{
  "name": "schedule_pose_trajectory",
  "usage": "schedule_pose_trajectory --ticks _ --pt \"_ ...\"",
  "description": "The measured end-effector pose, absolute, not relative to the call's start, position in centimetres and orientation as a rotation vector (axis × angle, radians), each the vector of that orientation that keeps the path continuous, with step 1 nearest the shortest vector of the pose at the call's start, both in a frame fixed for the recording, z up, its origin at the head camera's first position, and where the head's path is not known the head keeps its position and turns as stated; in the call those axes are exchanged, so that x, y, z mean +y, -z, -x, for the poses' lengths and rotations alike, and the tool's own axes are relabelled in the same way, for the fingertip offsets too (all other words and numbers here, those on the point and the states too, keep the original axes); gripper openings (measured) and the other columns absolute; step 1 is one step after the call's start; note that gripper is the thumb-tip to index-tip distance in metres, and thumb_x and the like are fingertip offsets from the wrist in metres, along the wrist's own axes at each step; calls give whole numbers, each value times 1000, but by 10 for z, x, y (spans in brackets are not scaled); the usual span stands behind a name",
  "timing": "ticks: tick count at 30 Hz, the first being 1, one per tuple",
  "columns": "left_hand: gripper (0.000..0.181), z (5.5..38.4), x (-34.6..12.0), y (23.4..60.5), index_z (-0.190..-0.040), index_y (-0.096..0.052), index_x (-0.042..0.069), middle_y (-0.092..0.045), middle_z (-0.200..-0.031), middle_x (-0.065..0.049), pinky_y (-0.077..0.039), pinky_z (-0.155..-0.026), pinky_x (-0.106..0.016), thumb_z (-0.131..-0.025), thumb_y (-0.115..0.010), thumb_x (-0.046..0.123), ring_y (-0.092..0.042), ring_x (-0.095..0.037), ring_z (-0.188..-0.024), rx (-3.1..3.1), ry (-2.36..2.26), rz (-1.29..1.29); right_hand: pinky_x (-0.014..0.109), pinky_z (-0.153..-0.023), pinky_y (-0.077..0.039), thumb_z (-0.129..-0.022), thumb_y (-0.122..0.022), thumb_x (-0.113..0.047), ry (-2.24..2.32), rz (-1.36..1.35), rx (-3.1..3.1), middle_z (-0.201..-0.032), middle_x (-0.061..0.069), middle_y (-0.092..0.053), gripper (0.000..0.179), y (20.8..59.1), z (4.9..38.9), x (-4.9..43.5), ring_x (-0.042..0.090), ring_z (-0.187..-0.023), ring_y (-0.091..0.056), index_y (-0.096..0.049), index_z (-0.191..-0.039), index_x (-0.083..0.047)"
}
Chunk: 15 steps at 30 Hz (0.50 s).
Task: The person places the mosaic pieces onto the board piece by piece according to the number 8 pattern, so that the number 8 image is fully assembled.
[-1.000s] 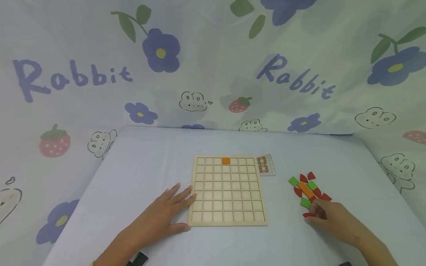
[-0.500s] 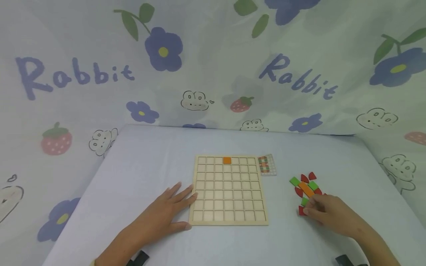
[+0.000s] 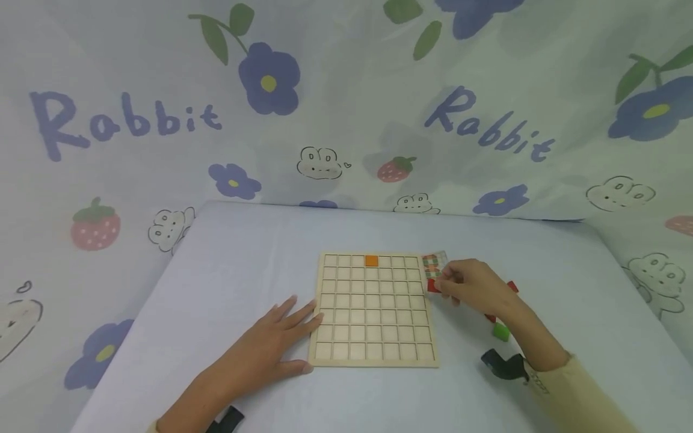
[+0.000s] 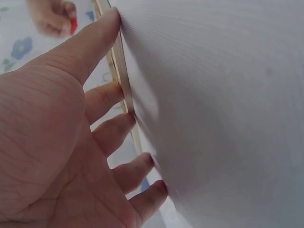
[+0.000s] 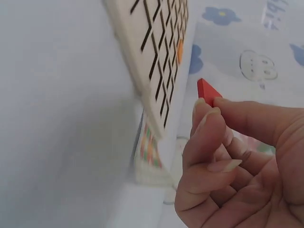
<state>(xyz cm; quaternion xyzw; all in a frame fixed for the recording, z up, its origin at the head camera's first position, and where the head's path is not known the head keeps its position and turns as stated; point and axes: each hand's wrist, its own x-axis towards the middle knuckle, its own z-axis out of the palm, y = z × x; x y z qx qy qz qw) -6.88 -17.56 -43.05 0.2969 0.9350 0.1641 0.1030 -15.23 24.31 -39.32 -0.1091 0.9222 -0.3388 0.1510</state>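
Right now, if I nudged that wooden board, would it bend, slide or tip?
The wooden board looks stiff, its edges straight. It would probably slide rather than tip, lying wide and flat on the table. The orange tile would likely ride along, sitting in one of the board's squares.

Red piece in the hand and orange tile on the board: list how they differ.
Colour: the red piece is red, the orange tile orange.
Place: the red piece is pinched in the right hand; the orange tile sits in a top-row cell of the board.
Pose: the red piece is held in the air, while the orange tile lies flat.
Shared: both are small and plain-coloured.
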Motion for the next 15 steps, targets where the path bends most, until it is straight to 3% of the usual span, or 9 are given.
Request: schedule_pose_trajectory --ticks 8,15 --pt "83 69 -175 429 -161 -44 21 -31 -170 0 -26 -124 -59 -91 -77 52 -20 -40 -157 2770 -467 -867 31 -57 -52 -102 -64 -15 1054 390 2622 -78 10 -70 14 394 201 201 20 -66 -62 -71 -96 -4" --pt "83 69 -175 430 -161 -44 20 -31 -170 -1 -25 -124 -59 -92 -76 52 -19 -40 -157 2757 -466 -866 31 -63 -53 -101 -65 -15 974 445 2636 -79 5 -68 13 405 225 175 18 -69 -60 -72 -94 -6"
